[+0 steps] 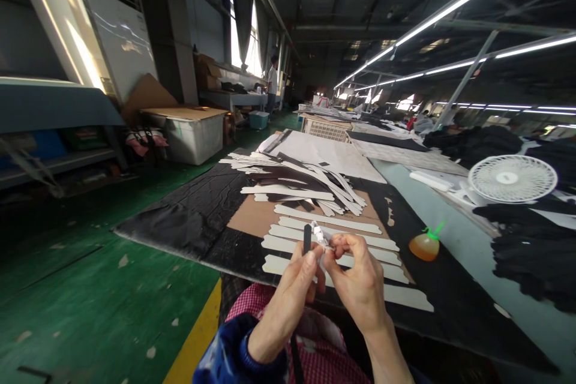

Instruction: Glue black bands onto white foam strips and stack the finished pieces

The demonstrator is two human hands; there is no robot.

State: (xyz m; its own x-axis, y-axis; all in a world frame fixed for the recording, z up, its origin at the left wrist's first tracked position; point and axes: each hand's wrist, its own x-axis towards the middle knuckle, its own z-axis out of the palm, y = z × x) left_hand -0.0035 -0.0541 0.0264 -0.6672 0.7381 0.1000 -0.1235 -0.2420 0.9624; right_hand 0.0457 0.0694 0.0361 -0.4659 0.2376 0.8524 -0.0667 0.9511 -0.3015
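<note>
In front of my body, my left hand point(294, 282) is closed, with a narrow dark strip point(307, 237) standing up from its fingers. My right hand point(360, 279) pinches a small crumpled white piece point(319, 234), thin like paper or film, between the two hands. The left fingertips touch that piece too. Under and beyond the hands, several long pale strips point(330, 220) with pointed ends lie side by side across brown cardboard point(245, 220). Farther back is a loose pile of white and dark strips point(292, 183).
A black-covered table point(180, 219) carries the cardboard. To the right sit a small bottle of amber liquid point(424, 246) with a green top, a white fan point(512, 178) and dark cloth point(535, 252). Green floor point(90, 276) runs along the left; a person point(272, 84) stands far off.
</note>
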